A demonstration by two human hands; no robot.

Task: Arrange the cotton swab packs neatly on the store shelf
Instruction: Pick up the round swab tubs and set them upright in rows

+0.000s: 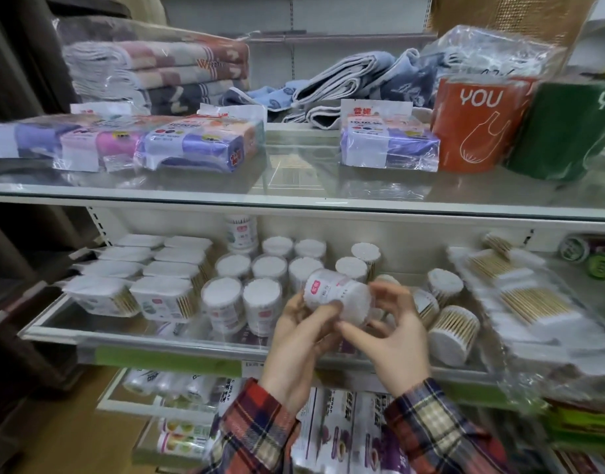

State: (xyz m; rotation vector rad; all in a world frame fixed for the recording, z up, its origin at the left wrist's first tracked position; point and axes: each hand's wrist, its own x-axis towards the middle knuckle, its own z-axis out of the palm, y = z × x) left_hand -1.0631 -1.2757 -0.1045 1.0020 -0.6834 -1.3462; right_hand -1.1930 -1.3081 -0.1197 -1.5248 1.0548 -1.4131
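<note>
White cotton tips fill the round clear plastic swab tub (pixel 335 297) that the person holds tilted on its side above the front of the glass middle shelf (pixel 191 340), seen from the head camera. The left hand (pixel 299 331) cups the tub from below with its fingers curled around the labelled wall, while the right hand (pixel 393 323) pinches the far end with thumb and fingertips, probably to turn the tub upright so its label faces out (the picture is blurred here, so the exact finger contact is hard to read). Both wrists wear red and cream plaid sleeves (pixel 260 429).

Behind the hands, a cluster of upright round swab tubs (pixel 260 285) stands in rough rows, tops showing, with a gap near the front right where the held one would likely go. To the left sit rectangular swab boxes (pixel 147 282) in two tidy columns. To the right, a few round packs with wooden stems (pixel 453 333) lie tipped over, still to be straightened, and flat bags of wooden-stemmed swabs (pixel 520 295) lean beside them.

On the upper shelf (pixel 294 195) rest wrapped cloth packs (pixel 198 145), folded towels (pixel 150 73) and an orange roll marked YOU (pixel 475 128).
</note>
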